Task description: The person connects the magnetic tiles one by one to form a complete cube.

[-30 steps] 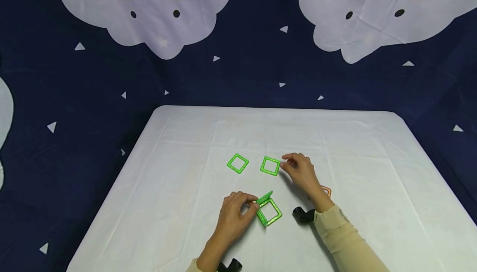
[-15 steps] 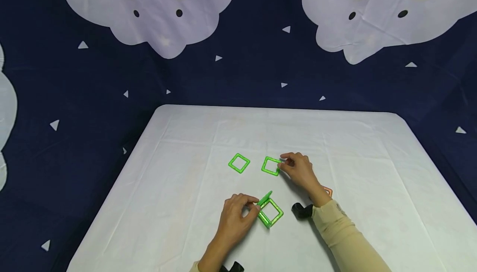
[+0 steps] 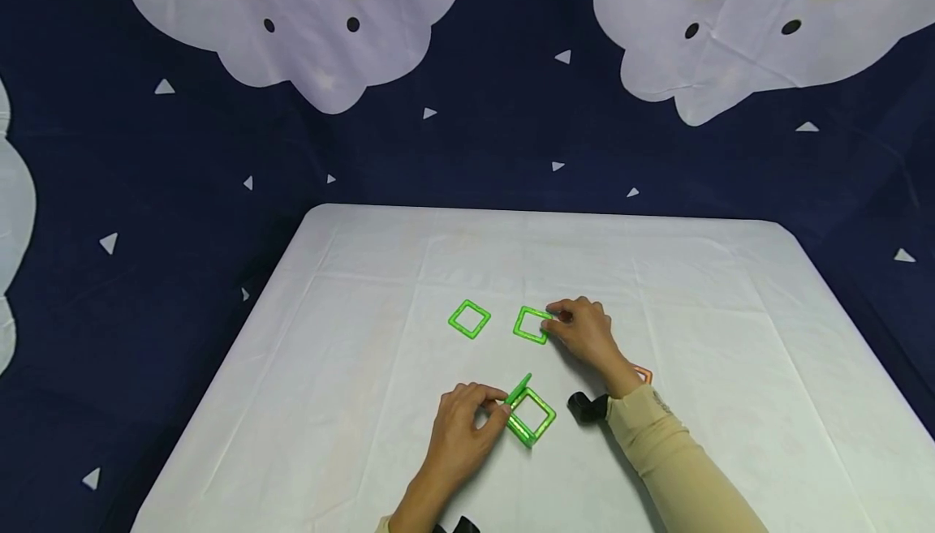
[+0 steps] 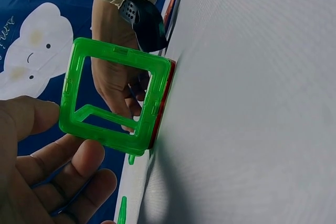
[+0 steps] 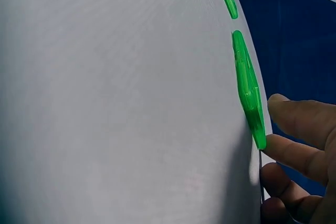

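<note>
Green square magnetic tiles, hollow in the middle, are joined into a small open structure [image 3: 545, 429] on the table. At its left corner my left hand [image 3: 460, 431] pinches an upright tile [image 4: 110, 50] between thumb and index finger. Along the structure's table side runs a red edge [image 4: 163, 103] in the left wrist view. Farther back, my right hand [image 3: 590, 337] has thumb and index finger at the right edge of a flat green tile [image 3: 529, 337]. In the right wrist view that tile [image 5: 247, 80] appears nearly edge-on, its near end between those fingertips.
Another green tile [image 3: 460, 330] lies flat to the left of the right hand's tile. An orange tile [image 3: 645, 374] is partly hidden behind the right wrist. A white cloth covers the table [image 3: 292, 354], and a dark blue cloud-patterned curtain [image 3: 497, 152] hangs behind.
My right hand has moved slightly left, so its thumb and index finger now overlap the flat tile's right edge. My left hand keeps its pinch on the structure.
</note>
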`<state>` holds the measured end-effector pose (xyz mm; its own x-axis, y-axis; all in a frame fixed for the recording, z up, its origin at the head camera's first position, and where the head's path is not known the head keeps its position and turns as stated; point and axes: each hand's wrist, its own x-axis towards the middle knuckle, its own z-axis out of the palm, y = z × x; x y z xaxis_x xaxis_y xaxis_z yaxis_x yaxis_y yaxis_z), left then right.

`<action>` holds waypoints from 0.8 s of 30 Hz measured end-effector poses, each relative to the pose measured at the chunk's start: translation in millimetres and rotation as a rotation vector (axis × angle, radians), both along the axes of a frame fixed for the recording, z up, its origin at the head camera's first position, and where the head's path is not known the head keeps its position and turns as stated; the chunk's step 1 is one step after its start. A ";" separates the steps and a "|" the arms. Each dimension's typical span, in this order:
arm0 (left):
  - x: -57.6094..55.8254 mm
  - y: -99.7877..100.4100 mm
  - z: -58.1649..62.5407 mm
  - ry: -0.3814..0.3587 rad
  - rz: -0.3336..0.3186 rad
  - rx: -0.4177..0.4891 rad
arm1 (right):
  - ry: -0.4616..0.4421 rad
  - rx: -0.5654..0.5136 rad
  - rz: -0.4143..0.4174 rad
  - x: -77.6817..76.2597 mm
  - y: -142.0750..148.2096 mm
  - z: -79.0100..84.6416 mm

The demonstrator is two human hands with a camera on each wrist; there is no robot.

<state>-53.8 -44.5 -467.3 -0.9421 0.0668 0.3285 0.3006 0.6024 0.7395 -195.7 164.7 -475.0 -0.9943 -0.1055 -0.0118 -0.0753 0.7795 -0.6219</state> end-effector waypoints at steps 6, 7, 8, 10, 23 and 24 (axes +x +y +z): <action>0.9 0.3 0.0 -0.010 0.009 0.002 | 0.017 0.013 0.006 -0.7 -0.3 -1.4; 1.1 0.3 -0.3 -0.014 0.011 0.003 | 0.020 0.013 0.006 -0.7 -0.3 -1.6; 1.3 0.4 -0.5 -0.017 0.014 0.004 | 0.022 0.014 0.005 -0.6 -0.4 -1.8; 1.7 0.5 -1.1 -0.022 0.018 0.004 | 0.023 0.013 0.004 -0.5 -0.4 -2.0; 2.3 -1.0 -1.4 -0.014 0.017 0.012 | 0.015 -0.031 -0.016 0.2 -0.7 -2.3; 2.2 -1.0 -1.3 -0.013 0.017 0.011 | 0.014 -0.035 -0.017 0.2 -0.7 -2.3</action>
<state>-51.6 -45.5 -468.7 -0.9472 0.0469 0.3172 0.2808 0.5989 0.7500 -195.6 164.1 -477.2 -0.9960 -0.0889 0.0057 -0.0714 0.7585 -0.6478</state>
